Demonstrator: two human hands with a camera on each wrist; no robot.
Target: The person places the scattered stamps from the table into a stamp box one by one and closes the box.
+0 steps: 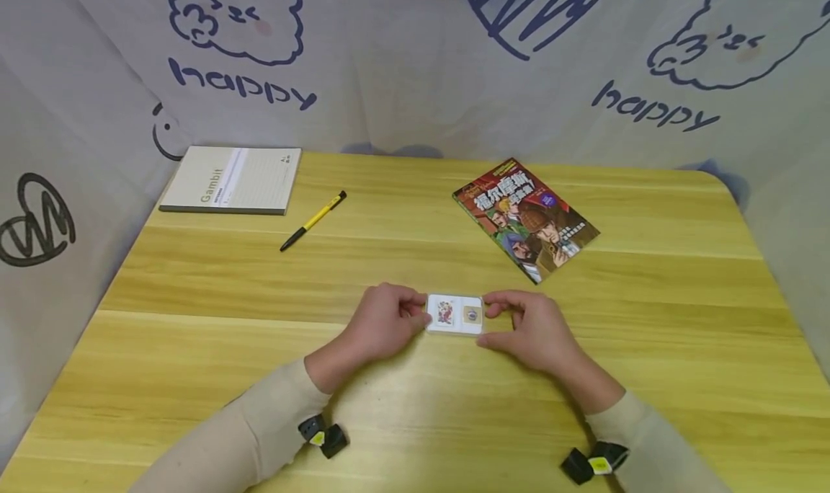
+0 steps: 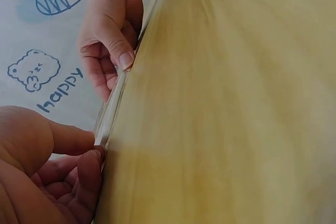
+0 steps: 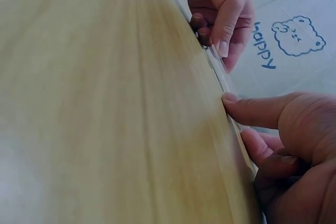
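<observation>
A small flat clear plastic case [image 1: 454,329], with a colourful stamp-like picture and a round coin-like piece on white inside, lies at the middle of the table between both hands. At its left end, my left hand [image 1: 384,320] pinches the edge between thumb and fingers. My right hand [image 1: 537,331] holds the right end, the thumb at the near corner and the index finger at the far one. In the left wrist view the case [image 2: 108,114] shows edge-on, low over the wood. The right wrist view shows the right thumb [image 3: 252,109] down by the case's edge.
Beyond the right hand lies a colourful comic-style book [image 1: 525,219]. A yellow and black pen [image 1: 314,220] and a pale notebook [image 1: 259,183] lie at the back left of the wooden table [image 1: 415,421]. White printed cloth [image 1: 389,68] hangs behind the table's far edge.
</observation>
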